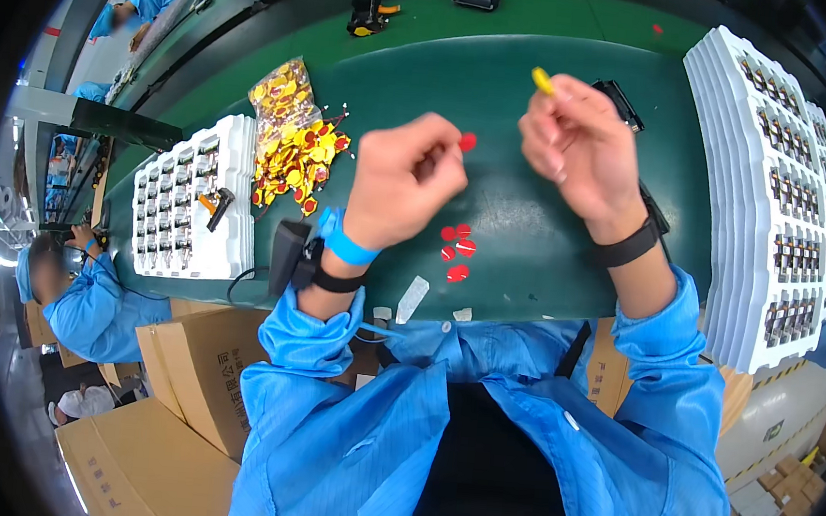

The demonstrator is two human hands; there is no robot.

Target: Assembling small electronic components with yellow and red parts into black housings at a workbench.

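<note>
My left hand is raised over the green table, pinching a small round red sticker at its fingertips. My right hand is lifted beside it, holding a small yellow piece between thumb and finger. Below the hands, several red stickers lie on the table surface. A blue band and a black strap circle my left wrist; a black band sits on my right.
A pile of yellow-and-red stickers lies left of centre. A white compartment tray holds small parts at left. A tall stack of white trays stands at right. Cardboard boxes sit below. Another person in blue works at the left.
</note>
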